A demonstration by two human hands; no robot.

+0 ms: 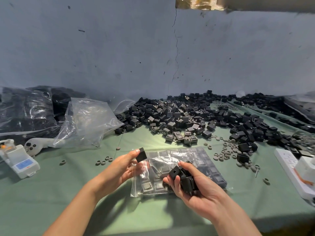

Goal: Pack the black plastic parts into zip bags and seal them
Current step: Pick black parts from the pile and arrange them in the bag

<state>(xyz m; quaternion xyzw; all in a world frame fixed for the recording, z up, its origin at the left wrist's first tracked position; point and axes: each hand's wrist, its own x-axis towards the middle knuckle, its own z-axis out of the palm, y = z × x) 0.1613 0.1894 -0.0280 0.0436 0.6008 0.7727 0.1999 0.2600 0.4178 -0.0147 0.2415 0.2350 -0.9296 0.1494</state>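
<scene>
A clear zip bag (201, 160) lies flat on the green table, with rows of black plastic parts inside it. My left hand (122, 166) pinches one black cube-shaped part (141, 155) just above the bag's left, open end. My right hand (194, 186) is over the bag's near edge. It grips a handful of black parts (184, 178) in its curled fingers. A big loose heap of black parts (179, 116) covers the table behind the bag.
Empty clear bags (85, 121) and filled dark bags (25, 109) sit at the left. A white device (20, 162) lies near the left edge and a white power strip (293, 169) at the right. Small grey rings (226, 150) are scattered about. A blue wall stands behind the table.
</scene>
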